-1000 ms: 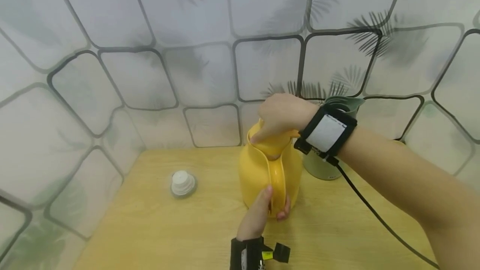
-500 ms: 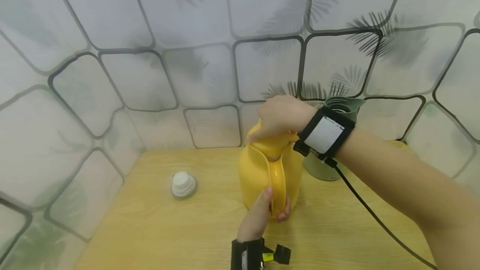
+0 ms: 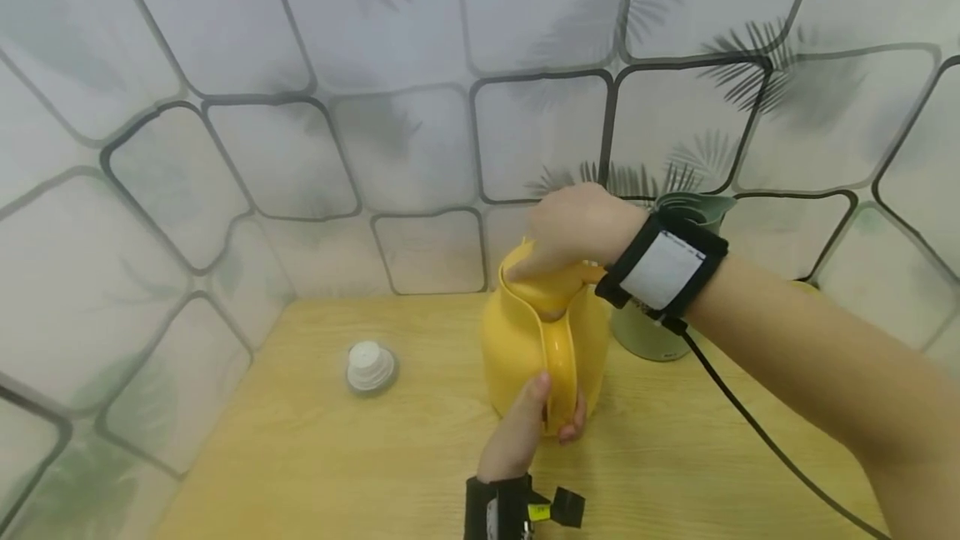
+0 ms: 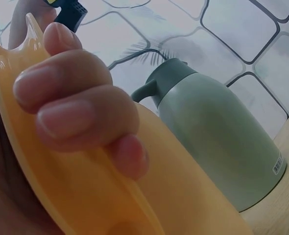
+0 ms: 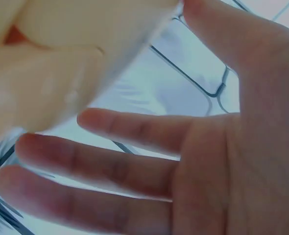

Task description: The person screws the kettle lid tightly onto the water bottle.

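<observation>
A yellow jug (image 3: 506,348) stands upright on the wooden table, its handle towards me. My left hand (image 3: 513,432) grips that handle, with its fingers curled round it in the left wrist view. Over the jug's top is my right hand (image 3: 570,223), thumb on the near left side of the rim. In the right wrist view the fingers (image 5: 105,161) reach across to the other side, fairly straight, their tips at the pale, blurred jug top (image 5: 46,88). The palm and wristband hide part of the top, so I cannot tell whether a lid sits there.
A green jug (image 4: 213,132) stands behind the yellow one to the right, partly covered by my right wrist. A small white stopper (image 3: 369,365) lies on the table (image 3: 337,457) to the left. Behind is a patterned curtain (image 3: 420,148). A black cable (image 3: 750,423) trails from the right wristband.
My right hand stays on the jug's top with only a slight shift. The left hand keeps its hold on the handle. The whole view has drifted a little.
</observation>
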`<state>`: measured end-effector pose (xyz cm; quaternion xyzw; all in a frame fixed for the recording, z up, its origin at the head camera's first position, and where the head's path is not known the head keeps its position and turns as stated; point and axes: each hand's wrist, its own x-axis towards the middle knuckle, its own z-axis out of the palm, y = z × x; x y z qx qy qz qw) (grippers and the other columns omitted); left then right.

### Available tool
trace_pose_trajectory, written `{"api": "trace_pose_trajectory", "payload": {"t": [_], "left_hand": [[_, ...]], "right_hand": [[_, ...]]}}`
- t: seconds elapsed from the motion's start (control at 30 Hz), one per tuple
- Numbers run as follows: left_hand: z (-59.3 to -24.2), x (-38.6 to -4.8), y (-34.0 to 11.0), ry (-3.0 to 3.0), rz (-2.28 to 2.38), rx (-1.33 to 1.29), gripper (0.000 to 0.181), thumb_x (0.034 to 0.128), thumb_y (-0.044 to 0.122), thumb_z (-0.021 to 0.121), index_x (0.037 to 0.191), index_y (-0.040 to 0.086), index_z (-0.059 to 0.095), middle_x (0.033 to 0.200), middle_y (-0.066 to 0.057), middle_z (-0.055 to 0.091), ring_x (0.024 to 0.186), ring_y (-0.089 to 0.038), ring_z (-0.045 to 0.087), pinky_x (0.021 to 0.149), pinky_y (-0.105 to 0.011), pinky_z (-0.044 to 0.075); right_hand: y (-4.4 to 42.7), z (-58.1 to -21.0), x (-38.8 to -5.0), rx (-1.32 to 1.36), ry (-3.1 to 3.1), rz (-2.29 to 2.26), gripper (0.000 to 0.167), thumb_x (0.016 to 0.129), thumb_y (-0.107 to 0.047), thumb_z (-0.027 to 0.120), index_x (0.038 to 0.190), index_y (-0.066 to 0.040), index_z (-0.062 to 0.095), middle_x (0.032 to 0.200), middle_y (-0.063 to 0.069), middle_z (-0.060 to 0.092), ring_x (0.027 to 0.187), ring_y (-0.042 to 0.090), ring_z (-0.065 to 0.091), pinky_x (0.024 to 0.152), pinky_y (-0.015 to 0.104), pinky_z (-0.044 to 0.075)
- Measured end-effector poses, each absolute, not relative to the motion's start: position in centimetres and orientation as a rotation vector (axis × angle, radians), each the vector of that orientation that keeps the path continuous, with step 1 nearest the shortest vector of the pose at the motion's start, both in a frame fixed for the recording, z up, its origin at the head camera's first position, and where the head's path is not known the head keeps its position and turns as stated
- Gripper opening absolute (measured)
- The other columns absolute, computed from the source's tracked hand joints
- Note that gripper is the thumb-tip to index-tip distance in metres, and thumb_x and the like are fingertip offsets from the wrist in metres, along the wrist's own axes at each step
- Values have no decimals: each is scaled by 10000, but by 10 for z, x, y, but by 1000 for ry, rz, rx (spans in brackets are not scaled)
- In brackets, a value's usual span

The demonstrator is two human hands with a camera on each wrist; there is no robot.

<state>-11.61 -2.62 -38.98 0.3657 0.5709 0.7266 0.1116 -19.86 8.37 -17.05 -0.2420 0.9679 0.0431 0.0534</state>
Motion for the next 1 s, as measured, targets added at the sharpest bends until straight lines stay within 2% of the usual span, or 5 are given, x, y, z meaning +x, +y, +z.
{"api": "trace_pose_trajectory", "payload": {"t": [0.13,0.23,0.3,0.43,1.0], "left_hand": [[-390,-117,-26,1675,2128,1081,728,1003,517,124,694,-67,429,548,-243,342,493,-54,374,474,-205,332],[-391,-118,-27,1676,2122,1091,728,1004,517,117,697,-65,429,549,-240,347,492,-51,375,469,-207,335],[-391,-119,-27,1675,2118,1093,739,1002,531,115,698,-65,430,548,-237,349,493,-42,378,467,-208,338],[-391,-120,-28,1669,2111,1093,759,995,559,119,699,-66,432,547,-236,349,495,-42,381,466,-211,344],[-392,-119,-26,1660,2120,1078,772,991,582,132,696,-65,432,551,-245,349,487,-75,377,472,-213,339]], "right_hand": [[90,-162,-201,-829,2860,121,447,778,-471,710,1011,-94,650,962,46,634,856,215,572,734,387,481],[92,-158,-204,-896,2766,73,636,744,-387,791,1289,-146,569,1262,68,569,1112,249,526,910,449,439],[92,-158,-206,-920,2690,28,730,710,-342,828,1353,-196,514,1351,54,502,1187,249,475,955,463,408],[92,-160,-209,-959,2595,-30,799,661,-289,864,1363,-213,492,1369,47,474,1203,249,453,972,463,393],[89,-167,-213,-993,2641,68,708,638,-355,813,1265,-129,574,1135,30,592,981,200,544,825,373,462]]}}
